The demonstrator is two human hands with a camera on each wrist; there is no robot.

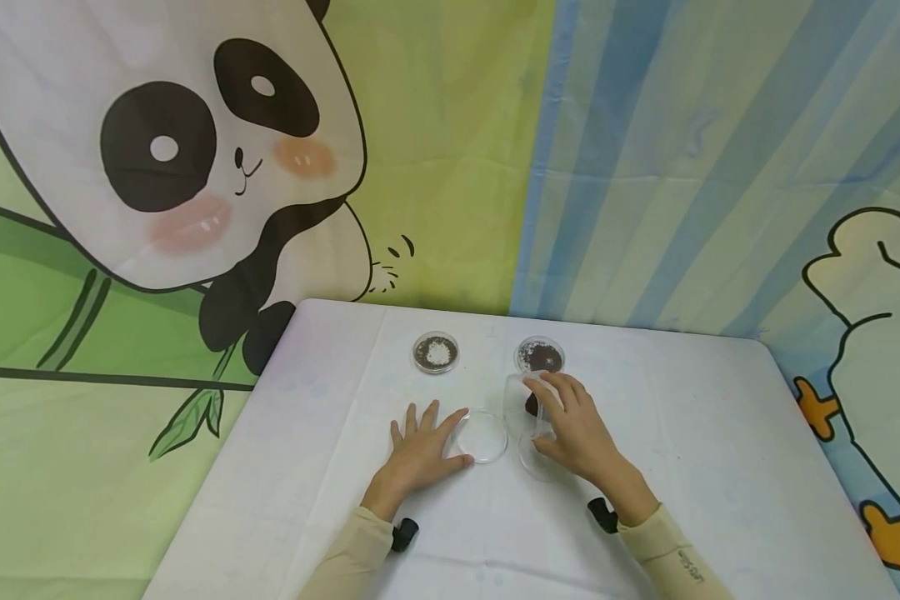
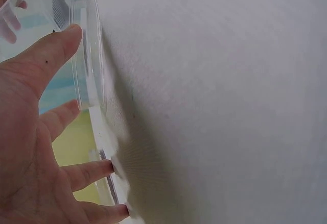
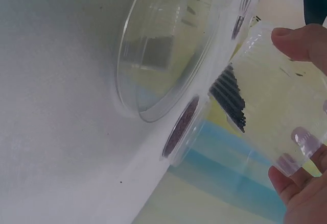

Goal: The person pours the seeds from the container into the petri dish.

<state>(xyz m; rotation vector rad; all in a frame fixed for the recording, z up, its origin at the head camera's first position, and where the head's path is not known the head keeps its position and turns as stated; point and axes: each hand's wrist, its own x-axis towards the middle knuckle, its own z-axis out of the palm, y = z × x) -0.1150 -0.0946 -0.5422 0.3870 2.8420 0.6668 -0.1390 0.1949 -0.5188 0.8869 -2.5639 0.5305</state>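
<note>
My right hand [image 1: 579,429] grips a clear ribbed plastic box [image 3: 276,81] between thumb and fingers. The box is tilted, and dark granules [image 3: 229,99] are banked in its lower corner. Below it, a clear round dish [image 1: 525,463] lies on the white table, partly hidden by the hand. My left hand [image 1: 418,457] has its fingers spread; the thumb and forefinger are at the rim of another clear round dish [image 1: 482,461]. In the left wrist view, the other left fingertips [image 2: 121,209] reach down to the tabletop.
Two round dishes stand farther back. The left dish [image 1: 418,360] has white material ringed with dark; the right dish [image 1: 521,354] has dark material with white bits. Behind the table's [image 1: 720,433] far edge hangs a printed panda cloth [image 1: 450,167].
</note>
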